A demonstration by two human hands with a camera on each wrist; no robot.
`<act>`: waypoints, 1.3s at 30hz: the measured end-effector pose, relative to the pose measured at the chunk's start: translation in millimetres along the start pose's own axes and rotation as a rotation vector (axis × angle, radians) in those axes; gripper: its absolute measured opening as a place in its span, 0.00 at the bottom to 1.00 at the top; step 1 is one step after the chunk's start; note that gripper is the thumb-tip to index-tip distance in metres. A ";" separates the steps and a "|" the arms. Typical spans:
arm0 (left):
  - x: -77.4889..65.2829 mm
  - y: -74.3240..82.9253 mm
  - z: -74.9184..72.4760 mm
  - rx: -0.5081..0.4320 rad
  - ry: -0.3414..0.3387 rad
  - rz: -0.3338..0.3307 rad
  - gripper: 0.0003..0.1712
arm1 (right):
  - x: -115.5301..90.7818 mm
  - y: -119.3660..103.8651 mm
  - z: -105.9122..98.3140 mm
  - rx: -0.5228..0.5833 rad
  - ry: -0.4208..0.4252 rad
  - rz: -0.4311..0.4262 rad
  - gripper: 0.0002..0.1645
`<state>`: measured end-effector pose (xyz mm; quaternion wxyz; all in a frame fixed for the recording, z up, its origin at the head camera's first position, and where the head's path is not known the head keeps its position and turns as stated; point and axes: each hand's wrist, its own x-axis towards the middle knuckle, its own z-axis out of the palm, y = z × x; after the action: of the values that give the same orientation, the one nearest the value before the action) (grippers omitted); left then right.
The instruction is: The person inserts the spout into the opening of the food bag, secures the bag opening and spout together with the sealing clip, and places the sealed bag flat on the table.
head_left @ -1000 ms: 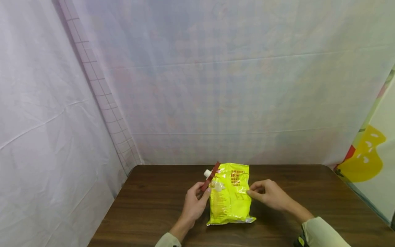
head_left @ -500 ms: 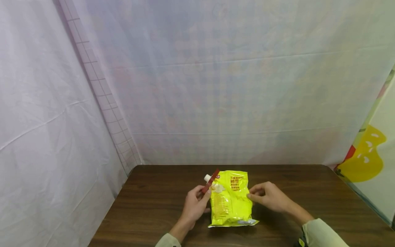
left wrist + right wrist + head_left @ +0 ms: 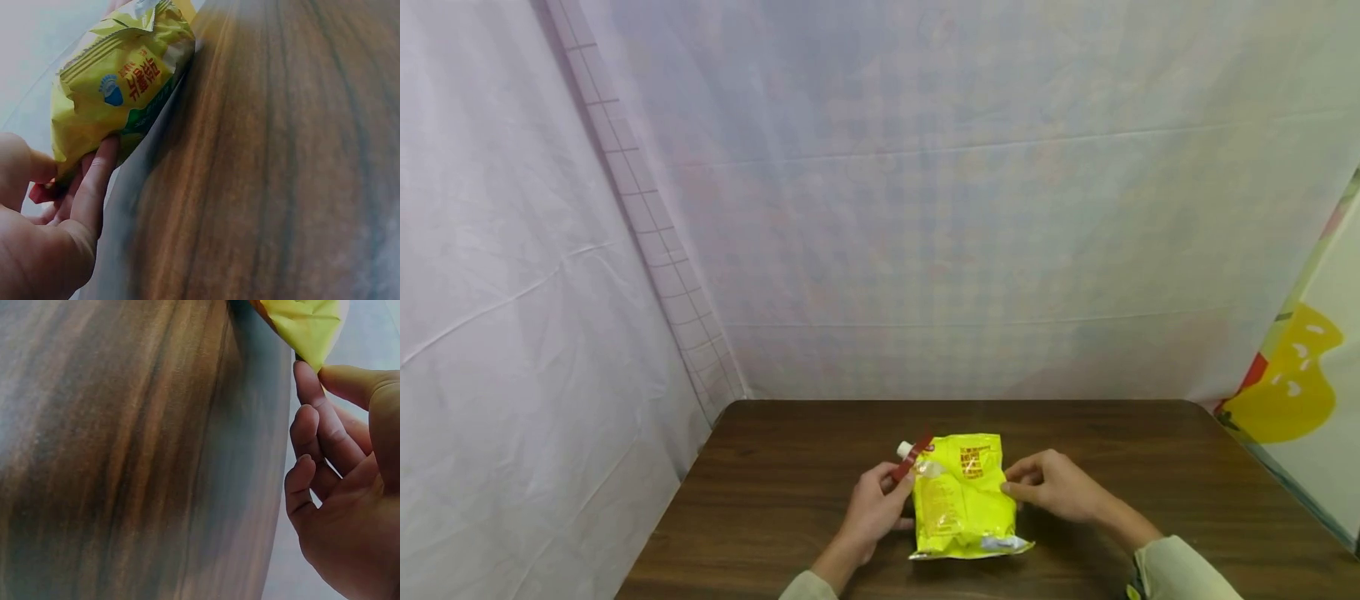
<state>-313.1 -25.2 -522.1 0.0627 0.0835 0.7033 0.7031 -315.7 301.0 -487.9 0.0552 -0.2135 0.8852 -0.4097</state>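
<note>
A bright yellow snack bag (image 3: pixel 966 500), printed with dark red lettering, is held between both hands over the table's front part. Across its upper left corner sits a red bag clip (image 3: pixel 914 457) with a white spout cap (image 3: pixel 904 449) sticking out. My left hand (image 3: pixel 872 508) grips the bag's left edge just below the clip, thumb in front and fingers behind. In the left wrist view, those fingers spread under the crinkled bag (image 3: pixel 119 81). My right hand (image 3: pixel 1056 487) pinches the bag's right edge; the right wrist view shows thumb and index finger meeting on a yellow corner (image 3: pixel 315 337).
The dark wooden table (image 3: pixel 790 450) extends behind and to both sides of the bag. White patterned cloth (image 3: pixel 925 250) hangs along its back edge, with another white curtain (image 3: pixel 535 375) on the left. A yellow printed shape (image 3: pixel 1285 383) shows at the right.
The bag has come down and nearer to the person, and its top leans back, so it looks shorter. Both hands have lowered slightly with it and keep their hold.
</note>
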 end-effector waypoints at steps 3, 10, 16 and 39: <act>-1.4 -2.7 -0.2 0.009 -0.011 -0.032 0.16 | -0.6 1.2 1.2 0.015 -0.009 0.011 0.23; -4.0 -3.4 -1.0 0.053 -0.010 -0.060 0.18 | -0.2 0.2 2.3 0.015 -0.009 0.017 0.24; -5.7 -0.8 -2.2 0.079 -0.021 -0.064 0.19 | 0.1 1.5 3.1 0.008 -0.013 0.040 0.25; -8.6 2.6 -7.3 0.168 0.017 -0.062 0.19 | -1.6 0.8 -0.2 0.022 -0.037 0.021 0.25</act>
<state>-306.1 -34.1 -519.7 0.0713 0.0605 0.7625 0.6401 -314.5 302.3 -488.5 0.0785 -0.2110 0.8817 -0.4147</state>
